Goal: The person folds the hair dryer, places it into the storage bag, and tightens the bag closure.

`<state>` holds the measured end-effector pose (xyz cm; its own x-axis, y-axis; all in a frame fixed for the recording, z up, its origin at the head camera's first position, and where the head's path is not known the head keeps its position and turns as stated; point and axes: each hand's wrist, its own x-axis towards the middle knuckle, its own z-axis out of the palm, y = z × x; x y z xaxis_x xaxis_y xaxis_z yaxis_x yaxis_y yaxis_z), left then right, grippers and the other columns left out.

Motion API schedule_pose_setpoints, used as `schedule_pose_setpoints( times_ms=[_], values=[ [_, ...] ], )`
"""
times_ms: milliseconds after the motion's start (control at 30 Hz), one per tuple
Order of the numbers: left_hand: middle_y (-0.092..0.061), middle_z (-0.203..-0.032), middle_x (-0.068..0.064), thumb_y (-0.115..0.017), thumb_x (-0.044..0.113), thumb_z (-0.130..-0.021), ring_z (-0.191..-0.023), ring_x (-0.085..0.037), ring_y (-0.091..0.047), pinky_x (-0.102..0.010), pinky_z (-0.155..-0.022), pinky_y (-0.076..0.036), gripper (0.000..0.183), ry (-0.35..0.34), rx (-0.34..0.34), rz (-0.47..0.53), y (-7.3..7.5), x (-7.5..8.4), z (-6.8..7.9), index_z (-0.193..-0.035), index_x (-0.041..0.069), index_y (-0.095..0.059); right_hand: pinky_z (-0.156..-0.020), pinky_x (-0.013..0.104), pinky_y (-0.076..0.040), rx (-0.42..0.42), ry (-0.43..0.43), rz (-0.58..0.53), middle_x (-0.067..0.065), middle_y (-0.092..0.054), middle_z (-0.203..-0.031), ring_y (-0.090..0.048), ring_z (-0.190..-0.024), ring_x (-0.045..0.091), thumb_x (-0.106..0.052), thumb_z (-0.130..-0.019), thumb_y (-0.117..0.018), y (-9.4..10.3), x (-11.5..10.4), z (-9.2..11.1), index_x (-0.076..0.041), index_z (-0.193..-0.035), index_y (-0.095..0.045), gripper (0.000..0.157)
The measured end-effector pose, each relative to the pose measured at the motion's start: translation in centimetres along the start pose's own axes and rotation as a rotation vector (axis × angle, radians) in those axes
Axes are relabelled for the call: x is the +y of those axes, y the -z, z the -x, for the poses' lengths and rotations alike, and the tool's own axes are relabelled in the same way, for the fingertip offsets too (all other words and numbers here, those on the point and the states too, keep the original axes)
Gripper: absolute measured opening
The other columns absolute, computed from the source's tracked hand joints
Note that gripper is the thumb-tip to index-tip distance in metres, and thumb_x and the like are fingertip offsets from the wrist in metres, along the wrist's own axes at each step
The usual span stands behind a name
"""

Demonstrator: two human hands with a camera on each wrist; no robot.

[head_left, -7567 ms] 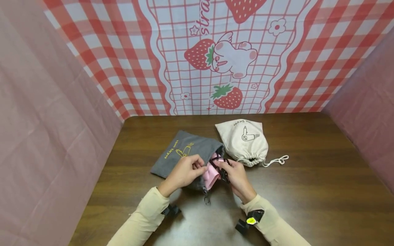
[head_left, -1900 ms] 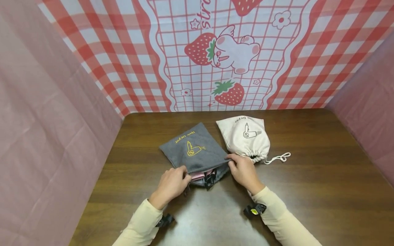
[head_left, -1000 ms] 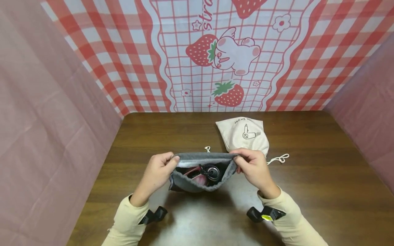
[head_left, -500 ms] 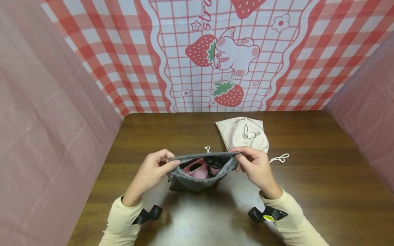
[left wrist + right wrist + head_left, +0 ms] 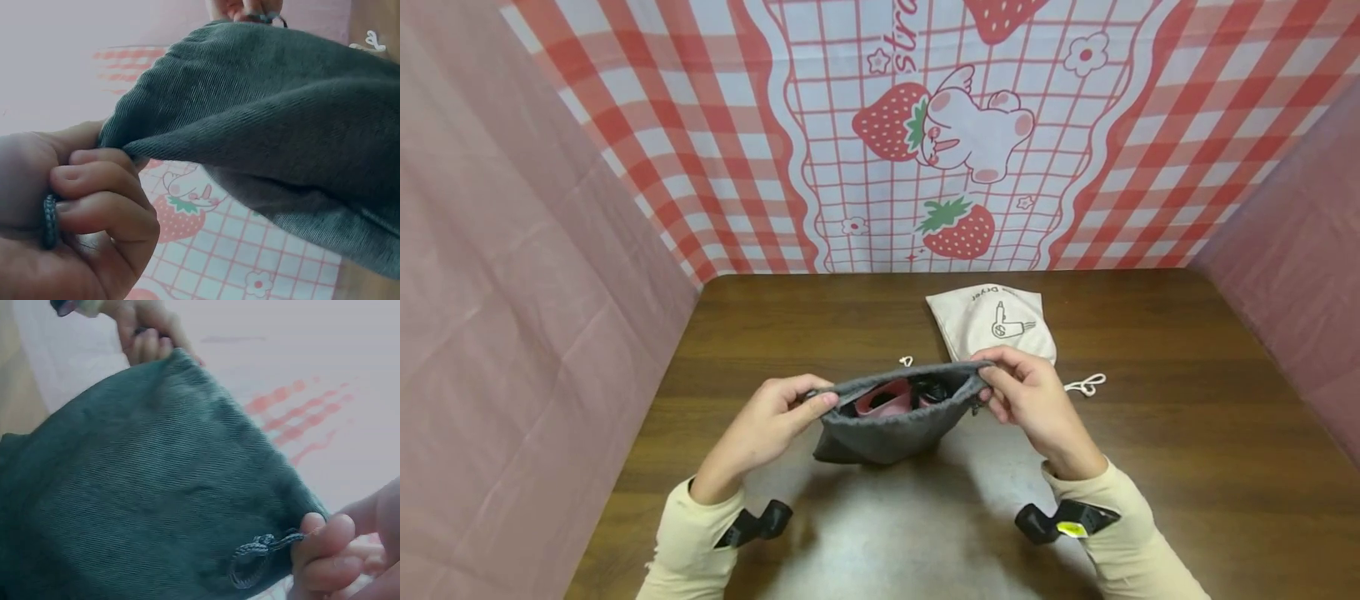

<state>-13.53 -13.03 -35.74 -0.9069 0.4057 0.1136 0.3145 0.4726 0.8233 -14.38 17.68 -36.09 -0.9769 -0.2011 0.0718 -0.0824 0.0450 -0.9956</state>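
A grey drawstring bag stands mouth-up at the middle of the table, its opening stretched wide between both hands. My left hand pinches the left corner of the rim, and my right hand pinches the right corner. Inside lies a pink hair dryer with a black cord bundled at its right; their lower parts are hidden by the cloth. In the left wrist view a bit of drawstring pokes out between the fingers. The right wrist view shows a knotted drawstring loop hanging beside the fingertips.
Behind the right hand lies a cream drawstring bag printed with a hair dryer, its white cord trailing right. The wooden table meets a strawberry-patterned cloth at the back, with pink cloth at both sides.
Earlier the bag lay flat while the hands tucked the pink dryer and cord in. Since then it has been lifted upright with its mouth spread; the right corner has just risen slightly.
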Motion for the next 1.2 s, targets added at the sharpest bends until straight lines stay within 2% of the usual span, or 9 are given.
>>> schedule_pose_setpoints(
  times_ms=[200, 333, 433, 533, 733, 867, 933, 1000, 1200],
  values=[
    [-0.054, -0.068, 0.006, -0.058, 0.028, -0.087, -0.058, 0.000, -0.040, -0.017, -0.053, -0.036, 0.019, -0.018, -0.110, -0.085, 0.7, 0.1, 0.5, -0.094, 0.014, -0.068, -0.032, 0.022, -0.023, -0.247, -0.031, 0.161, -0.008, -0.044, -0.054, -0.032, -0.040, -0.001, -0.002, -0.089, -0.047, 2.0, -0.5, 0.4, 0.003, -0.097, -0.058, 0.014],
    [-0.056, -0.069, 0.008, -0.057, 0.031, -0.087, -0.059, 0.002, -0.041, -0.015, -0.053, -0.037, 0.019, -0.108, -0.294, -0.099, 0.8, 0.0, 1.0, -0.090, 0.016, -0.068, -0.034, 0.019, -0.029, -0.505, 0.064, 0.283, 0.001, -0.039, -0.050, -0.035, -0.044, -0.004, 0.003, -0.088, -0.046, 3.1, -0.8, 1.1, 0.001, -0.099, -0.059, 0.017],
    [-0.056, -0.069, 0.011, -0.055, 0.033, -0.088, -0.060, 0.005, -0.042, -0.013, -0.056, -0.039, 0.019, -0.174, -0.441, -0.122, 0.3, -0.3, 1.1, -0.087, 0.018, -0.067, -0.035, 0.018, -0.031, -0.658, 0.145, 0.279, 0.010, -0.039, -0.050, -0.037, -0.047, -0.006, 0.006, -0.086, -0.046, 3.5, -0.4, 1.4, -0.005, -0.097, -0.060, 0.021],
    [-0.059, -0.072, 0.013, -0.053, 0.035, -0.088, -0.062, 0.006, -0.044, -0.013, -0.060, -0.042, 0.021, -0.186, -0.525, -0.167, -0.3, -0.8, 1.0, -0.087, 0.020, -0.067, -0.036, 0.017, -0.033, -0.727, 0.185, 0.278, 0.012, -0.042, -0.051, -0.039, -0.049, -0.008, 0.008, -0.086, -0.046, 3.6, 0.3, 1.3, -0.006, -0.096, -0.061, 0.023],
    [-0.053, -0.067, 0.014, -0.054, 0.033, -0.088, -0.060, 0.007, -0.041, -0.011, -0.058, -0.039, 0.020, -0.210, -0.576, -0.172, -1.5, -1.5, 0.9, -0.081, 0.019, -0.065, -0.036, 0.016, -0.033, -0.766, 0.160, 0.278, 0.013, -0.043, -0.051, -0.040, -0.049, -0.009, 0.008, -0.085, -0.046, 3.6, 1.7, 1.5, -0.006, -0.094, -0.062, 0.023],
    [-0.049, -0.065, 0.016, -0.054, 0.033, -0.088, -0.057, 0.009, -0.037, -0.008, -0.054, -0.035, 0.021, -0.246, -0.658, -0.212, -2.5, -1.9, 0.9, -0.080, 0.017, -0.065, -0.038, 0.015, -0.038, -0.845, 0.149, 0.395, 0.010, -0.051, -0.052, -0.043, -0.049, -0.010, 0.005, -0.083, -0.050, 3.6, 2.6, 1.8, -0.011, -0.092, -0.063, 0.022],
    [-0.052, -0.066, 0.016, -0.054, 0.032, -0.088, -0.059, 0.010, -0.039, -0.008, -0.056, -0.037, 0.021, -0.230, -0.655, -0.229, -2.8, -2.4, 0.7, -0.079, 0.016, -0.065, -0.039, 0.016, -0.039, -0.832, 0.136, 0.472, 0.006, -0.052, -0.052, -0.043, -0.048, -0.009, 0.002, -0.082, -0.051, 3.4, 3.2, 1.8, -0.014, -0.090, -0.063, 0.022],
    [-0.054, -0.067, 0.015, -0.055, 0.030, -0.088, -0.060, 0.008, -0.041, -0.010, -0.058, -0.038, 0.020, -0.180, -0.596, -0.237, -2.9, -3.0, 0.3, -0.079, 0.016, -0.065, -0.039, 0.017, -0.038, -0.754, 0.104, 0.536, 0.002, -0.051, -0.051, -0.043, -0.047, -0.007, 0.001, -0.081, -0.051, 3.1, 3.7, 1.5, -0.014, -0.089, -0.064, 0.021],
    [-0.049, -0.062, 0.011, -0.059, 0.026, -0.086, -0.056, 0.002, -0.041, -0.015, -0.054, -0.036, 0.016, -0.004, -0.271, -0.254, -3.3, -5.4, -0.9, -0.076, 0.015, -0.066, -0.042, 0.018, -0.037, -0.521, 0.039, 0.581, -0.001, -0.052, -0.054, -0.044, -0.047, -0.003, 0.001, -0.082, -0.051, 2.6, 5.9, 0.1, -0.003, -0.090, -0.065, 0.016]
  ],
)
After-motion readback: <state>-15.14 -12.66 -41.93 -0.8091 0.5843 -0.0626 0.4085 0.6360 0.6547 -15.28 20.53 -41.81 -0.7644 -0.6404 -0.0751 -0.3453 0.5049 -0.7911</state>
